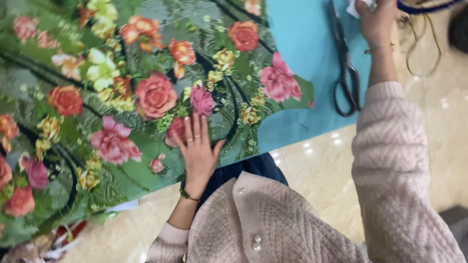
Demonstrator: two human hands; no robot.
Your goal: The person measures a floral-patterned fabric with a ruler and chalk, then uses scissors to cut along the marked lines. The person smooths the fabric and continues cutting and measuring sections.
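My left hand [197,148] lies flat with fingers spread on a green fabric [122,97] printed with red, pink and yellow flowers, near its cut edge. This fabric covers most of a blue table [302,44]. My right hand [376,19] reaches to the far top right, fingers closed around a small white piece [352,9] at the frame's edge. Black scissors [345,68] lie shut on the blue surface just left of my right wrist. Both arms wear a pale pink knitted cardigan.
A shiny cream tiled floor [321,170] shows below the table edge. Thin cords and a blue strap [424,19] hang at the top right. Red and white items [63,234] lie under the fabric's lower left corner.
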